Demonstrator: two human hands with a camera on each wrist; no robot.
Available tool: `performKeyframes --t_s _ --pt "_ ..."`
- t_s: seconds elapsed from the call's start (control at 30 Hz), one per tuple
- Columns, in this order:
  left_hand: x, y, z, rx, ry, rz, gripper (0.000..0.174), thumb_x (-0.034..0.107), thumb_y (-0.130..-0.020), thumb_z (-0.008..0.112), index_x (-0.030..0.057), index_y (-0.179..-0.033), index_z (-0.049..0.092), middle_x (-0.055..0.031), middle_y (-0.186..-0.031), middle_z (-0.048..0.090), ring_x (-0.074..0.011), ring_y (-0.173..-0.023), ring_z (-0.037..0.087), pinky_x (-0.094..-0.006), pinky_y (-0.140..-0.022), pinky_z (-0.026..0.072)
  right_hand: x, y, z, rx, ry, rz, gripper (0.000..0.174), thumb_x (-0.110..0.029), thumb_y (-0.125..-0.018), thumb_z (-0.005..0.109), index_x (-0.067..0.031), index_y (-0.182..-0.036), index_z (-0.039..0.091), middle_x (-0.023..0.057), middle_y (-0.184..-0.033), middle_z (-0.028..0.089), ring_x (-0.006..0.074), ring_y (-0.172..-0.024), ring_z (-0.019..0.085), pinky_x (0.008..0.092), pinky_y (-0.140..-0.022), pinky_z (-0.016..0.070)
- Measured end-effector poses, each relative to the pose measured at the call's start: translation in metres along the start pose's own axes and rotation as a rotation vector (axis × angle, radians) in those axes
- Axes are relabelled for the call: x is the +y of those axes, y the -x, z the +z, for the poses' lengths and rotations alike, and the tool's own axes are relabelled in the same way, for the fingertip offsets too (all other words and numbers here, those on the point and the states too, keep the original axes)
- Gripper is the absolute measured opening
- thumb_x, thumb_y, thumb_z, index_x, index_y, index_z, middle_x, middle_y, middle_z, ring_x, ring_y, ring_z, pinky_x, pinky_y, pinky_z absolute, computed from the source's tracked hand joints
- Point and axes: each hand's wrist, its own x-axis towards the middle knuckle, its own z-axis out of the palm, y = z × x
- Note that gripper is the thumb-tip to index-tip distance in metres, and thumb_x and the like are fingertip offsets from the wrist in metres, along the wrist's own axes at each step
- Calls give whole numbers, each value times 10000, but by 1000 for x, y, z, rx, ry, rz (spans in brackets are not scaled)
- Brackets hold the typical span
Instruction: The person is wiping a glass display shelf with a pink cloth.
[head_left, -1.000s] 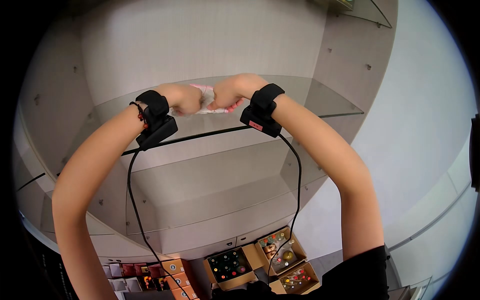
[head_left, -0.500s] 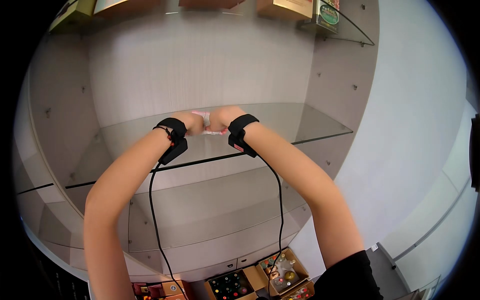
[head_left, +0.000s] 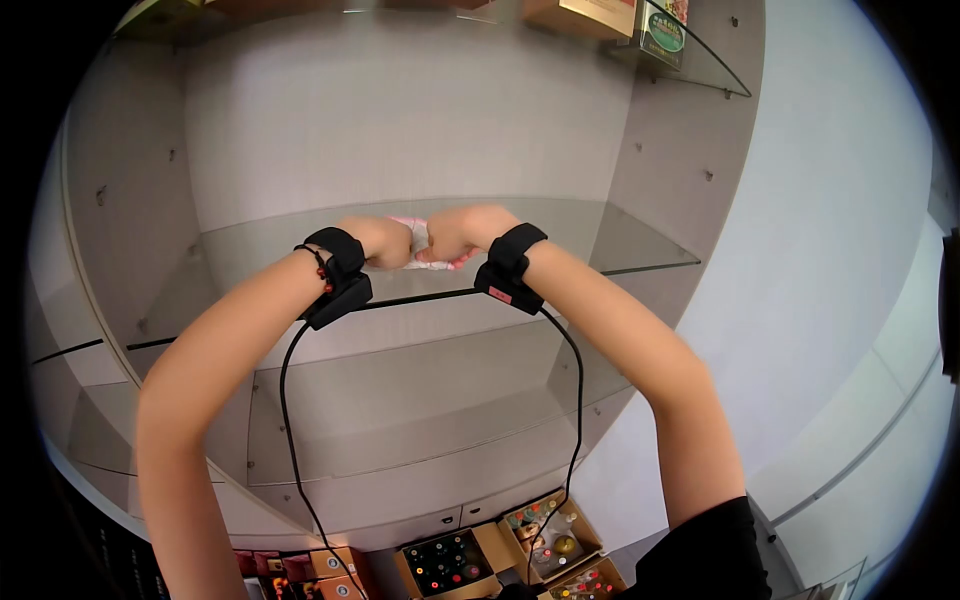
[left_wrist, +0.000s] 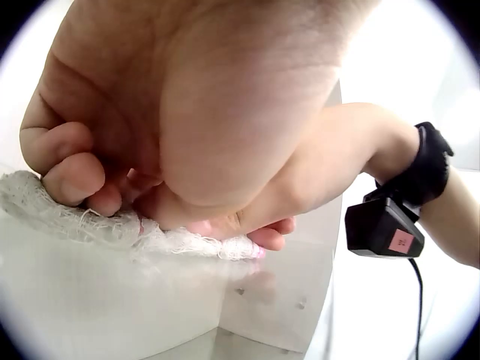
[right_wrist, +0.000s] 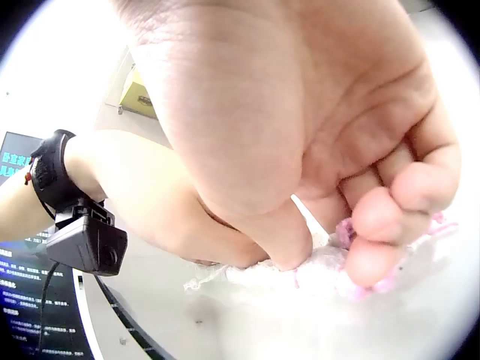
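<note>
Both hands are close together on the upper glass shelf (head_left: 560,235), over a white gauzy cloth (head_left: 421,240) with pink edges. My left hand (head_left: 385,242) bunches the cloth under curled fingers; in the left wrist view, frayed white threads (left_wrist: 97,225) stick out below the fingertips. My right hand (head_left: 465,232) grips the other end, its fingers (right_wrist: 375,214) curled over the pink and white fabric in the right wrist view. The cloth lies against the glass, and much of it is hidden under the hands.
Boxes (head_left: 660,35) stand on a glass shelf above. Another shelf (head_left: 420,410) lies below. Cartons of bottles (head_left: 450,565) and orange boxes (head_left: 335,562) sit at the bottom. Black cables (head_left: 578,400) hang from both wrist cameras. Side panels (head_left: 665,150) with shelf pegs bound the cabinet.
The head view has tilted up, bringing the boxes on the upper shelf into sight. Both hands keep hold of the cloth and have shifted slightly right along the glass.
</note>
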Motion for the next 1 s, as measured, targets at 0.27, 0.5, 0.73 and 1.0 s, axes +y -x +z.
performKeyframes --t_s 0.27,0.5,0.73,1.0 --pt "-3 1 1 40 -30 -39 237 134 -652 350 8 -792 494 -142 -767 513 -245 -704 491 -316 -587 369 -13 1 4 144 52 7 296 -364 -642 432 -115 -802 428 48 -572 495 160 -488 452 267 -480 374" --pt "-9 11 14 57 48 59 241 146 -685 316 -3 -811 459 -152 -774 505 -256 -697 487 -314 -585 367 -9 -4 12 85 42 33 245 -319 -625 477 -76 -628 508 35 -515 500 146 -451 476 243 -460 380" --pt "-1 4 2 18 29 19 253 164 -692 312 4 -827 454 -147 -805 500 -253 -722 481 -308 -603 365 4 1 6 44 -34 -5 270 -328 -654 447 -64 -622 495 23 -510 487 130 -436 454 247 -449 371" --pt "-7 7 9 33 -25 11 266 174 -696 307 11 -842 456 -138 -801 503 -250 -723 482 -309 -606 369 -9 4 12 67 -27 38 325 -377 -668 421 -64 -593 470 10 -487 452 124 -423 403 243 -431 342"
